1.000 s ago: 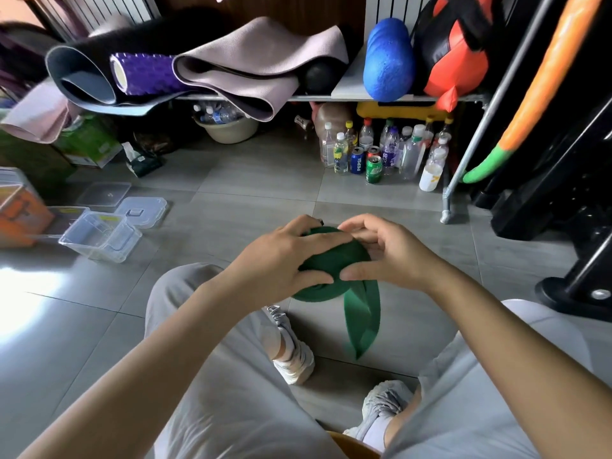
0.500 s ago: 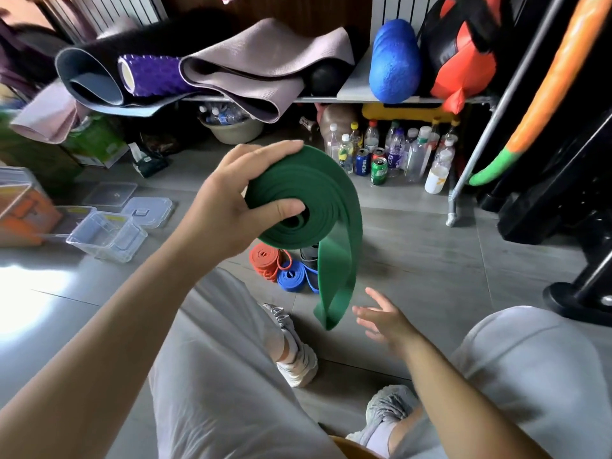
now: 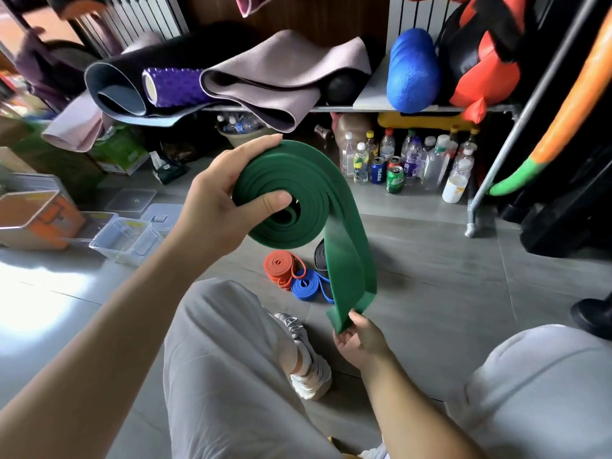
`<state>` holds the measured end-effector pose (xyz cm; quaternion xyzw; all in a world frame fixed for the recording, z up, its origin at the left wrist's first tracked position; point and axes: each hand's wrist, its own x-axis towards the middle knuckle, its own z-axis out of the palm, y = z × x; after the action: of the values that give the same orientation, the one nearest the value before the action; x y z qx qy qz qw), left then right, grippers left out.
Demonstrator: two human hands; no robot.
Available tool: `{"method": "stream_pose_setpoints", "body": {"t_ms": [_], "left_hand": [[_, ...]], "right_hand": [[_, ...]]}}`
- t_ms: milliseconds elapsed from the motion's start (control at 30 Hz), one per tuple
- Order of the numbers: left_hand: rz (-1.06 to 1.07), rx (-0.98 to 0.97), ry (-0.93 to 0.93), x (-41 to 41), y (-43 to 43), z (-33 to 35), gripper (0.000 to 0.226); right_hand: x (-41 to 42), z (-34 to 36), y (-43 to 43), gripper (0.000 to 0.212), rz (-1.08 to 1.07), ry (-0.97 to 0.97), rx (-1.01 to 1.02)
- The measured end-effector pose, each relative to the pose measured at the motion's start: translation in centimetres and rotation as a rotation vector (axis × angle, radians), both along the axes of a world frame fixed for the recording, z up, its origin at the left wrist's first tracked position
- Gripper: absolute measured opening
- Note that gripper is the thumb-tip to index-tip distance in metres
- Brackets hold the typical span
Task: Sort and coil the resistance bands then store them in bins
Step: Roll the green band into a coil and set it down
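The left grip [image 3: 215, 207] holds the band [image 3: 298, 193] up at centre, and its tail hangs down to the right grip [image 3: 359, 339]. Coils [image 3: 280, 265] lie on the floor [image 3: 430, 293] behind the tail. Bins [image 3: 126, 240] sit to the left. Bottles [image 3: 397, 164] stand under the shelf [image 3: 364, 109], with mats [image 3: 265, 77] on it.

Ahead of you a shelf [image 3: 371, 91] carries a mauve mat [image 3: 281, 74], a purple roller [image 3: 175, 87] beside it, a blue roller [image 3: 412, 71] further right; beneath, on the floor [image 3: 447, 276], stand bottles [image 3: 430, 160], a Pepsi can [image 3: 378, 170], a green can [image 3: 394, 179].
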<state>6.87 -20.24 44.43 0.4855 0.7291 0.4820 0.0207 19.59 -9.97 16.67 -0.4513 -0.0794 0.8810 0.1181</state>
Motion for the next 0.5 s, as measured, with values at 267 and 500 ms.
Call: {"method": "stream_pose_setpoints", "body": {"t_ms": [267, 500], "left_hand": [[0.071, -0.091, 0.03, -4.1, -0.8, -2.1, 0.057], [0.196, -0.242, 0.071, -7.9, -1.6, -5.4, 0.061]], "right_hand": [[4.0, -0.3, 3.9, 0.023, -0.245, 0.049, -0.107], [6.0, -0.6, 6.0, 0.032, -0.311, 0.105, -0.103]]}}
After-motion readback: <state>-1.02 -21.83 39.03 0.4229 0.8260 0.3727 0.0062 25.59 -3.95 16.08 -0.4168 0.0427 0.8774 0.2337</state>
